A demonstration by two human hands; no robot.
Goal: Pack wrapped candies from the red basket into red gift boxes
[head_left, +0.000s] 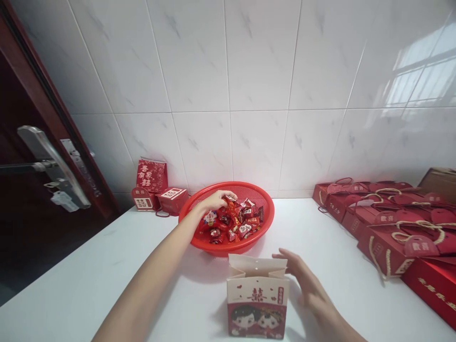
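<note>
My left hand (217, 199) reaches into a red plastic colander (263, 232) of wrapped candies (245, 230). Its fingers are closed at the tips around a small wrapped candy (231, 198) at the top of the pile. In front of the colander a white-and-red paper gift box (257, 308) stands upright with its top open, showing two cartoon figures and a red double-happiness sign. Close to that box's right side is my right hand (302, 285), its fingers stretched out and holding nothing; whether the fingertips touch the box I cannot tell.
Several dark red gift boxes with rope handles (388, 223) line the table's right side. Small red boxes (173, 200) and a red bag-shaped box (152, 175) stand at the back left. A tiled wall (256, 152) rises behind; a door handle (53, 166) is left.
</note>
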